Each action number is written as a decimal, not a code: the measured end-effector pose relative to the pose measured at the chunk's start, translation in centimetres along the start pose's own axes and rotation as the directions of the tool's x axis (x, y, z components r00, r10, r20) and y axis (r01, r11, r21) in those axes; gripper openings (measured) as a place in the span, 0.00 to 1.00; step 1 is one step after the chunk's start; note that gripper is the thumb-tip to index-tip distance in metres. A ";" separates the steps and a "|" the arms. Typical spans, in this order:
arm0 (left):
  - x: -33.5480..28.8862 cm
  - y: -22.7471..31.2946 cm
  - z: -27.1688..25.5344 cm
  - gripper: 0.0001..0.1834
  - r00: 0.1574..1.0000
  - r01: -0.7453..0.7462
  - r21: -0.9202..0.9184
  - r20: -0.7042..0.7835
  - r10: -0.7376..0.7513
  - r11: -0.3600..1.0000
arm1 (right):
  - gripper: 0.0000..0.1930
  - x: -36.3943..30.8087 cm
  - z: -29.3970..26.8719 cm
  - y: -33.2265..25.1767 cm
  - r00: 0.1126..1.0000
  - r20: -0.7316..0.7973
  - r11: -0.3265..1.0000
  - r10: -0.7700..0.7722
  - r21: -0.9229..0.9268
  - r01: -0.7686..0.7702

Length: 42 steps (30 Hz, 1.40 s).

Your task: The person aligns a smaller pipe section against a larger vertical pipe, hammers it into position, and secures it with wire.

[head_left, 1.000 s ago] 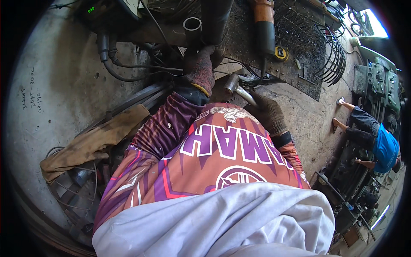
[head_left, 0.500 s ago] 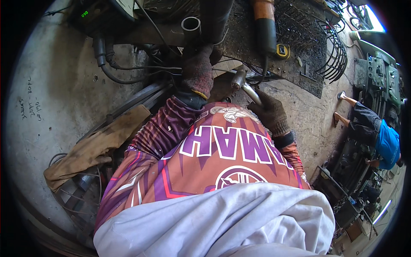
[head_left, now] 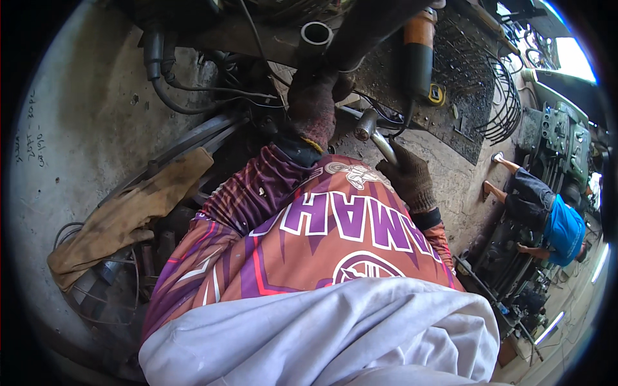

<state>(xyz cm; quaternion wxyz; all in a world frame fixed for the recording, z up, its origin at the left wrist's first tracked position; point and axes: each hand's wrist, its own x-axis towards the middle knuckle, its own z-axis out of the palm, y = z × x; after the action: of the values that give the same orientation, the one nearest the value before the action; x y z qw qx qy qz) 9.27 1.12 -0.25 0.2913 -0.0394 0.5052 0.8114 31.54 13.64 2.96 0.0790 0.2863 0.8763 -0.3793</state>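
The dark counter (head_left: pixel 465 112) takes up the top right of the view, bits of metal strewn over it. A thick dark bar (head_left: pixel 380 31) slants in front of it from the top edge, its lower end reaching the left hand. On the counter lies an orange and black grinder (head_left: pixel 419 61), its cable end toward the person.

The gloved left hand (head_left: pixel 312 103) is out ahead of the body, at the foot of the bar and pipe. Its fingers are lost in dark, so I cannot tell whether they close on pipe, bar or both. The gloved right hand (head_left: pixel 407 175) is closer in, by the shirt, its fingers curled round the handle of a hammer (head_left: pixel 385 149).

The hammer's long axis runs from the right fingers up and leftward, so the head leads toward the left hand. The head sits to the right of the left glove, apart from it and a little nearer the body. The pipe (head_left: pixel 313 49), mouth toward the camera, lies just beyond the left glove; the left hand is nearer to it. Smallest, a yellow tape measure (head_left: pixel 438 94) sits beside the grinder.
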 end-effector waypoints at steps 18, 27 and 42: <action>1.0 0.2 -1.3 0.13 0.997 -0.007 0.023 0.081 0.005 1.000 | 0.25 -0.1 1.2 1.1 0.990 -0.142 0.927 -0.012 0.370 0.065; 1.5 2.3 -1.9 0.12 0.978 0.027 0.224 0.195 -0.072 0.974 | 0.29 2.4 -3.8 -2.2 0.920 -0.001 0.846 -0.392 -0.393 0.361; 2.4 0.9 -3.1 0.17 0.966 -0.167 0.369 0.246 0.077 0.914 | 0.24 7.0 -9.4 -8.1 0.862 0.217 0.520 -0.459 -0.721 0.458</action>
<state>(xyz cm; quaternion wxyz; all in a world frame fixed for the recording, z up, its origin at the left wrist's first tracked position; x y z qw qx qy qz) 6.12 -0.80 -1.90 0.2973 0.1436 0.6202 0.7116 21.92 19.01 12.10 0.0872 -0.0133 0.9960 0.0107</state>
